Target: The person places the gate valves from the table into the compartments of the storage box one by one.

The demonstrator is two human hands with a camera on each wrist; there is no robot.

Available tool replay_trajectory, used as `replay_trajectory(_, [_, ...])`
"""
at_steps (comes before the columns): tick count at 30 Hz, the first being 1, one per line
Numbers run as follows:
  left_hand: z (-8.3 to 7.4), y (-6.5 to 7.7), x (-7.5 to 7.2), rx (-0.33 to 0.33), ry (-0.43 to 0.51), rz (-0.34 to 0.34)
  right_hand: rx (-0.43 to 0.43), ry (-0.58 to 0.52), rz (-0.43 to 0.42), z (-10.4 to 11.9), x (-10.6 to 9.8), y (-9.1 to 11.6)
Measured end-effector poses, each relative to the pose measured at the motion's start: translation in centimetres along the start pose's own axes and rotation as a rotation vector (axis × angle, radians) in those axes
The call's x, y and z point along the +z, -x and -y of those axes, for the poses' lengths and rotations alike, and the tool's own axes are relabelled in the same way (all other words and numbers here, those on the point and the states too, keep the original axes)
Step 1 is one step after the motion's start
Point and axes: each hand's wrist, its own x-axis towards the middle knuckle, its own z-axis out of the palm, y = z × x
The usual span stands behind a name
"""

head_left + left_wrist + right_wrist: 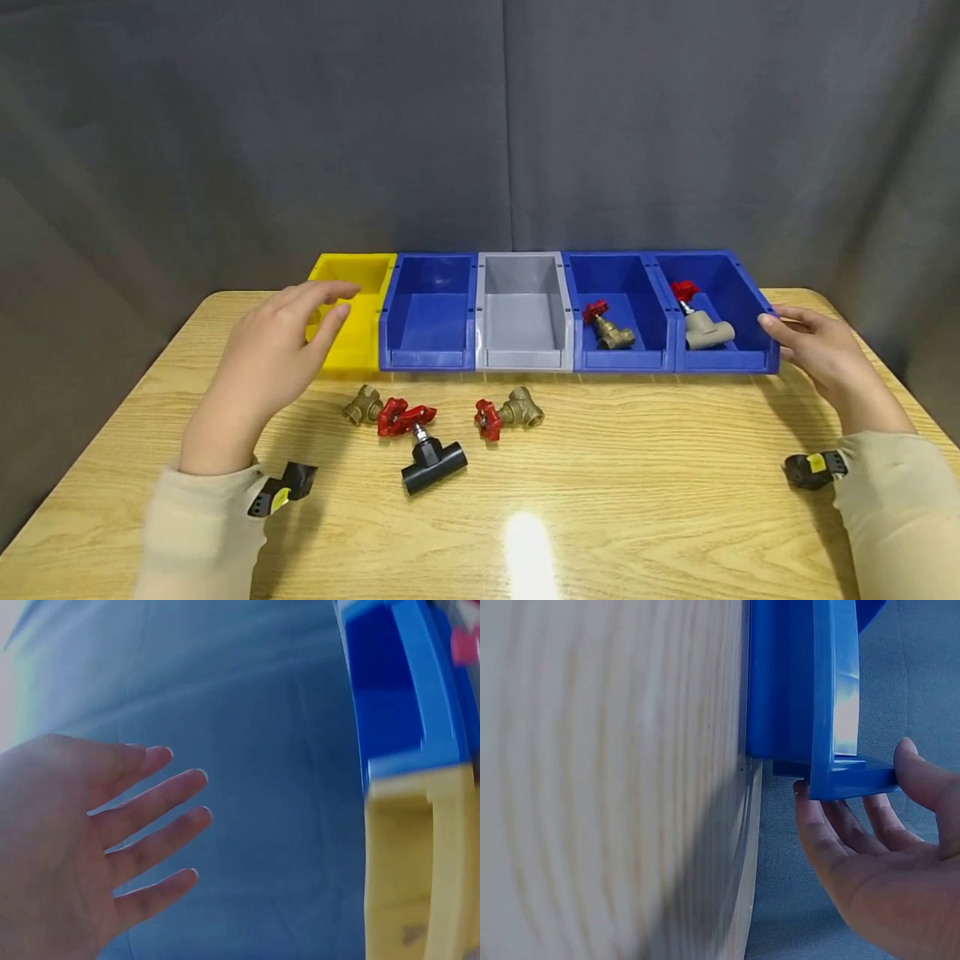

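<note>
My right hand point(828, 354) is at the outer side of the rightmost blue bin point(727, 362). In the right wrist view its thumb lies on the rim and the fingers point(821, 832) reach the outside wall, pinching the bin's corner. That bin holds a grey plastic valve point(707, 331) with a red handwheel. My left hand point(273, 342) hovers by the yellow bin point(345, 360), overlapping its left side in the head view. Its fingers point(161, 840) are spread and hold nothing in the left wrist view.
Another blue bin point(622, 362) contains a brass valve point(615, 335). A grey bin point(523, 360) and a blue bin point(427, 361) complete the row. Before them on the wooden table point(637, 500) lie two brass valves point(521, 408) and a black tee-shaped valve point(433, 464). A dark curtain hangs behind.
</note>
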Motion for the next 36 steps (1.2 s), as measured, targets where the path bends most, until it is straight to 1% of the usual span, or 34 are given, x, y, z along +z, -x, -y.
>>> replay_trajectory(2, [-0.9,0.0,0.2,0.034,0.001,0.024,0.014,0.016,0.003,0.0,-0.1,0.1])
replay_trajectory(6, [-2.2,-0.3,0.8,0.087,-0.001,0.054,0.033,0.005,0.004,0.1,0.0,0.1])
replay_trajectory(9, [-3.0,-0.5,1.4,0.152,0.005,0.057,0.043,-0.007,0.004,0.2,0.1,0.1])
replay_trajectory(10, [-3.2,-0.6,1.7,0.173,0.007,0.069,0.042,-0.01,0.006,0.2,0.1,0.1])
replay_trajectory(13, [-4.1,-0.8,3.1,0.241,-0.003,0.119,0.034,-0.02,0.005,0.1,0.1,0.1])
replay_trajectory(15, [-4.8,-1.0,4.1,0.29,-0.026,0.158,0.027,-0.026,0.003,0.1,0.0,0.1])
replay_trajectory(17, [-5.5,-1.3,5.1,0.353,-0.055,0.183,0.019,-0.033,0.006,0.0,-0.1,0.1])
replay_trajectory(21, [-6.6,-1.7,7.0,0.502,-0.111,0.218,0.001,-0.045,0.015,-0.1,-0.2,0.0])
replay_trajectory(25, [-7.8,-1.9,8.8,0.602,-0.161,0.295,-0.002,-0.056,0.029,-0.2,-0.3,0.0])
replay_trajectory(30, [-9.3,-2.2,10.2,0.676,-0.236,0.391,0.005,-0.073,0.031,-0.2,-0.3,0.1])
replay_trajectory(34, [-10.4,-2.6,10.9,0.685,-0.279,0.452,0.001,-0.114,0.022,-0.2,-0.3,0.2])
replay_trajectory(36, [-10.8,-2.7,11.3,0.677,-0.288,0.485,0.0,-0.13,0.015,-0.1,-0.2,0.1])
